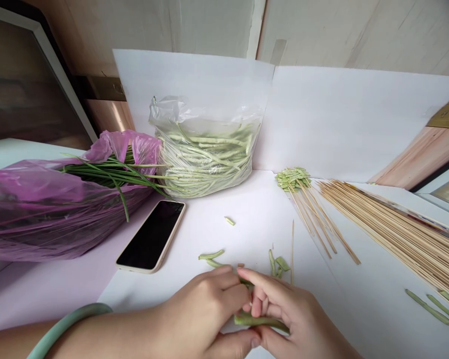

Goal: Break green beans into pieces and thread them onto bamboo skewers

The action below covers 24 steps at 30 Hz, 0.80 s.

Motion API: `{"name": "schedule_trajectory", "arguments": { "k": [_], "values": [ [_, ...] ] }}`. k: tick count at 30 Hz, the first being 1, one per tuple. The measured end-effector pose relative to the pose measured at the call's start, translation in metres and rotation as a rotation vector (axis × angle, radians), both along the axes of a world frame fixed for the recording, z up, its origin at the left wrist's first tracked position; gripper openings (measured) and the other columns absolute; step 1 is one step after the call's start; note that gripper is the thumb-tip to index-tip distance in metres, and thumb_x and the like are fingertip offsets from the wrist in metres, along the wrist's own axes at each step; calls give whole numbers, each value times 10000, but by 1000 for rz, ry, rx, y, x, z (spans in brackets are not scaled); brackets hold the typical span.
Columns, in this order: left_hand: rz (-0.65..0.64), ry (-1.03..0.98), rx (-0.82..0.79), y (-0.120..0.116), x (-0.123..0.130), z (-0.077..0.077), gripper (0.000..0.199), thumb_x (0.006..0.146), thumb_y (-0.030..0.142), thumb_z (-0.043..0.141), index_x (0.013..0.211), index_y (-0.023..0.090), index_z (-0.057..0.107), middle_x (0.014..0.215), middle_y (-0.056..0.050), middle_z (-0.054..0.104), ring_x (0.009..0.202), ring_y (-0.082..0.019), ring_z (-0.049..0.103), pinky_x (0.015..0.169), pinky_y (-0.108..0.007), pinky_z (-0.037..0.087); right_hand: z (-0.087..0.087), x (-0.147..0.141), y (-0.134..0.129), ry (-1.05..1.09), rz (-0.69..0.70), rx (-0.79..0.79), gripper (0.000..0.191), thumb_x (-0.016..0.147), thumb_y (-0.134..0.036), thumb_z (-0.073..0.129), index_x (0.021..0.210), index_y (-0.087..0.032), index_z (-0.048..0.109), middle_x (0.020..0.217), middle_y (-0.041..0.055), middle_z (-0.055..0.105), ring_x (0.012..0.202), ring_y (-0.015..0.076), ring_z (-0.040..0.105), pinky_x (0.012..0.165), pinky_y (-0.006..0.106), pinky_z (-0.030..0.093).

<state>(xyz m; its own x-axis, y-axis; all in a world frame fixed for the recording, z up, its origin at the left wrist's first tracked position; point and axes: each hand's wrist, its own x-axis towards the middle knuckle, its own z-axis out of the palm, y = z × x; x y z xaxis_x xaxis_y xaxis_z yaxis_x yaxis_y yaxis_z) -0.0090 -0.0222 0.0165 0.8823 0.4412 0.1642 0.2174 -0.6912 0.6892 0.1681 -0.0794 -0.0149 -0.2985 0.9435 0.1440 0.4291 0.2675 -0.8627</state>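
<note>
At the bottom centre, my left hand (213, 309) and my right hand (294, 311) meet with curled fingers. A cut piece of green bean (262, 322) lies across the gap between them, its far end inside my right palm. More green (246, 282) shows between the fingertips of both hands, and the fingers partly cover it. Just beyond my left hand lie short bean pieces (211, 255). Others (282, 263) lie beyond my right hand, beside a single thin wooden skewer (292, 249).
A clear bag of long beans (209, 159) stands at the back, next to a purple bag (41, 209) of green stalks. A phone (152, 237) lies left. Skewered bean pieces (294, 178), a skewer bundle (392, 229) and loose bean pieces (428, 307) are at right.
</note>
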Motion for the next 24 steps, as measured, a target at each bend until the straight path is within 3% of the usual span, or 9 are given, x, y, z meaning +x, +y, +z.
{"name": "schedule_trajectory", "arguments": {
  "k": [3, 7, 11, 16, 20, 24],
  "values": [
    [-23, -39, -42, -1, -1, -1, 32, 875, 175, 520, 845, 183, 513, 888, -58, 601, 836, -182, 530, 771, -272, 436, 5, 0, 0, -11, -30, 100, 513, 696, 0, 515, 1169, -195, 544, 787, -13, 587, 699, 104, 618, 661, 169, 547],
    [128, -94, -49, -2, -4, -7, 77, 911, 196, 463, 841, 184, 492, 823, -46, 573, 774, -168, 528, 708, -263, 426, 12, 6, 3, -122, -117, 208, 343, 677, -16, 577, 944, -229, 601, 704, -49, 620, 607, 90, 601, 578, 139, 502],
    [237, -78, -64, -3, -6, -9, 97, 910, 214, 459, 821, 187, 485, 771, -28, 554, 746, -163, 530, 673, -255, 414, 7, 12, 4, -171, -132, 259, 169, 749, -56, 557, 748, -224, 581, 648, -56, 610, 554, 78, 579, 516, 140, 451],
    [161, 2, -95, -3, -3, -6, 148, 887, 280, 516, 787, 173, 536, 770, -47, 583, 726, -175, 540, 653, -262, 419, 1, 7, 3, -202, -36, 442, 221, 777, -10, 488, 810, -211, 576, 711, -22, 657, 633, 91, 627, 587, 152, 482],
    [77, -91, -220, -3, -2, -6, 250, 916, 289, 459, 694, 181, 498, 670, -14, 544, 635, -137, 523, 613, -222, 409, 4, 5, 2, -270, -20, 556, 214, 814, -14, 451, 824, -206, 547, 675, -22, 641, 598, 95, 606, 577, 167, 476],
    [-3, -113, -186, -1, -3, -5, 245, 916, 228, 408, 672, 202, 412, 649, -3, 496, 642, -141, 480, 622, -224, 390, 12, 5, -2, -506, 18, 641, 217, 837, -25, 421, 741, -199, 509, 598, -19, 571, 530, 118, 556, 512, 223, 434]
  ]
}}
